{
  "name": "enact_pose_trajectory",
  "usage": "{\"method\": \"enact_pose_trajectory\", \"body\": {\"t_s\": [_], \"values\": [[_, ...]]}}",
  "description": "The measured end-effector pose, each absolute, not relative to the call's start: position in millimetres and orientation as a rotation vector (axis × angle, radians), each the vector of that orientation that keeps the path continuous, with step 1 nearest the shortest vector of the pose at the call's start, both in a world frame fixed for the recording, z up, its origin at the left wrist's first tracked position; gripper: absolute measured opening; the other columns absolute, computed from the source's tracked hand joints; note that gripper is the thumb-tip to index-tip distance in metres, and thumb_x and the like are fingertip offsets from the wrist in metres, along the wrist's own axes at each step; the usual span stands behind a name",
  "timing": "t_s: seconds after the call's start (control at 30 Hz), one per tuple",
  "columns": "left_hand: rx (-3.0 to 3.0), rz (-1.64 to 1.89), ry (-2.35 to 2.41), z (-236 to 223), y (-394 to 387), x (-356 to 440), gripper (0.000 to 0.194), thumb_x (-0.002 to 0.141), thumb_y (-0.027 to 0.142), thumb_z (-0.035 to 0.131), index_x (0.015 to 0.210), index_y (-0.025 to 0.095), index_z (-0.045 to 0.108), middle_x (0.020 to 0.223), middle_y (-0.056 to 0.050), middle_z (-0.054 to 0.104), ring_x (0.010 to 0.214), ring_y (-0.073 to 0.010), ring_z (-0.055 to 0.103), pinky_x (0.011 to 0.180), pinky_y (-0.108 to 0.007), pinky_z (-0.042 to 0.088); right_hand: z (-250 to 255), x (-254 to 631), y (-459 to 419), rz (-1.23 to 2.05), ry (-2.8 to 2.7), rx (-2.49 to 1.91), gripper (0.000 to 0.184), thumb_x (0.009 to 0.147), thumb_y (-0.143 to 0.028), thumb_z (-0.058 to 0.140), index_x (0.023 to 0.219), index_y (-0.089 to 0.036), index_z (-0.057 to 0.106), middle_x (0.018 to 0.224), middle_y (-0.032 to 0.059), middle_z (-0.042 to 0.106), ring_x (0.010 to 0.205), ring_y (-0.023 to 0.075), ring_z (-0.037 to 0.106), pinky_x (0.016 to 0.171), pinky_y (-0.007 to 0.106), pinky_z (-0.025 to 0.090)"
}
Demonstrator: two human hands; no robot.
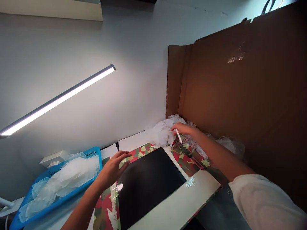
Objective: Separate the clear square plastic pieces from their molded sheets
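left hand [112, 167] hovers open, right hand [183, 129] curled, gripping a white stick [178, 135].

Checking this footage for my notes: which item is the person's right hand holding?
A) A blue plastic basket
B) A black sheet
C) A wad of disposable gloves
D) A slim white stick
D. The right hand has a slim white stick between its fingers, with the stick's lower end pointing down past the hand.
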State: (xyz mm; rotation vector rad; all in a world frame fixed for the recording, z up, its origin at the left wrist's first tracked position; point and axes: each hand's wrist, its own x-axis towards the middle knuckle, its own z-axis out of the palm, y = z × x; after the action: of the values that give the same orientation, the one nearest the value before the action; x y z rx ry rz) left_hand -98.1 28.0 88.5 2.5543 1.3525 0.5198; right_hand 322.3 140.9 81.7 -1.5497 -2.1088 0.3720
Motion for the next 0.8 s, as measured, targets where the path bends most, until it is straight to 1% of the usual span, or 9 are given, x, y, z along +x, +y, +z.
{"method": "enact_pose_trajectory", "body": {"t_s": [0.1,0.17,0.27,0.33,0.43,0.53,0.63,0.73,0.8], "values": [[2.679,0.391,1.164,72.3,25.4,-53.7,0.038,0.093,0.04,0.048,0.13,0.035,0.058,0.143,-0.005,0.049,0.127,-0.0267,0.05,0.106,-0.044,0.042,112.4,326.9,158.2,0.277,-2.035,-1.562,0.025,0.06,-0.013,0.076,0.047,-0.018,0.056,0.046,-0.0015,0.053,0.053,0.0146,0.052,0.057,0.026,0.036],[2.792,0.341,1.004,57.5,32.1,-9.9,0.049,0.089,0.041,0.056,0.138,0.039,0.05,0.155,-0.003,0.035,0.143,-0.0341,0.027,0.113,-0.058,0.026,140.1,319.9,174.2,0.146,-1.923,-1.547,0.024,0.072,-0.017,0.067,0.052,-0.019,0.054,0.05,-0.001,0.053,0.056,0.0143,0.05,0.058,0.026,0.033],[2.795,0.269,0.919,35.4,57.2,59.0,0.06,0.086,0.051,0.06,0.142,0.042,0.042,0.162,0.0,0.012,0.146,-0.0437,0.0,0.107,-0.075,0.01,192.2,302.8,194.7,-0.07,-1.713,-1.5,0.024,0.09,-0.022,0.046,0.067,-0.02,0.051,0.064,0.0023,0.056,0.065,0.016,0.051,0.06,0.027,0.032],[2.64,0.335,1.006,26.7,82.7,94.1,0.059,0.081,0.046,0.067,0.137,0.04,0.051,0.161,-0.001,0.018,0.146,-0.0437,-0.007,0.105,-0.076,0.0,230.1,292.5,199.0,-0.194,-1.55,-1.398,0.028,0.096,-0.024,0.034,0.072,-0.021,0.048,0.069,0.0026,0.056,0.066,0.0159,0.05,0.06,0.027,0.032],[2.441,0.532,1.142,29.4,126.1,120.5,0.051,0.08,0.03,0.069,0.13,0.036,0.06,0.155,-0.003,0.036,0.148,-0.0369,0.003,0.11,-0.067,-0.008,277.9,282.9,186.7,-0.301,-1.466,-1.133,0.031,0.097,-0.033,0.039,0.069,-0.021,0.045,0.067,0.0006,0.054,0.064,0.0143,0.05,0.06,0.026,0.034],[2.28,0.701,1.262,47.2,163.8,117.3,0.038,0.084,0.03,0.062,0.122,0.031,0.066,0.145,-0.008,0.05,0.144,-0.0397,0.019,0.108,-0.071,-0.002,301.9,278.5,157.6,-0.285,-1.668,-0.956,0.034,0.094,-0.044,0.048,0.07,-0.02,0.051,0.062,-0.0013,0.054,0.06,0.0127,0.049,0.059,0.025,0.036],[2.057,0.917,1.348,68.8,184.2,92.5,0.032,0.089,0.036,0.049,0.111,0.027,0.07,0.126,-0.011,0.064,0.133,-0.0402,0.039,0.105,-0.071,0.009,306.8,275.5,126.8,-0.208,-1.771,-0.844,0.037,0.092,-0.05,0.051,0.073,-0.019,0.057,0.061,-0.0019,0.055,0.058,0.0116,0.05,0.057,0.024,0.037],[1.9,1.111,1.303,85.6,180.5,63.0,0.042,0.09,0.038,0.041,0.124,0.024,0.062,0.121,-0.011,0.065,0.124,-0.032,0.05,0.105,-0.058,0.029,309.8,268.8,109.5,-0.144,-1.713,-0.733,0.036,0.091,-0.049,0.052,0.076,-0.017,0.06,0.063,-0.0017,0.058,0.06,0.0103,0.051,0.057,0.023,0.039],[1.818,1.179,1.169,93.5,167.0,51.2,0.048,0.086,0.041,0.049,0.131,0.024,0.055,0.116,-0.009,0.066,0.113,-0.0254,0.057,0.099,-0.047,0.039,315.3,259.2,107.2,-0.069,-1.712,-0.678,0.035,0.092,-0.048,0.053,0.077,-0.017,0.061,0.063,-0.0024,0.058,0.06,0.0082,0.05,0.056,0.021,0.039]]}}
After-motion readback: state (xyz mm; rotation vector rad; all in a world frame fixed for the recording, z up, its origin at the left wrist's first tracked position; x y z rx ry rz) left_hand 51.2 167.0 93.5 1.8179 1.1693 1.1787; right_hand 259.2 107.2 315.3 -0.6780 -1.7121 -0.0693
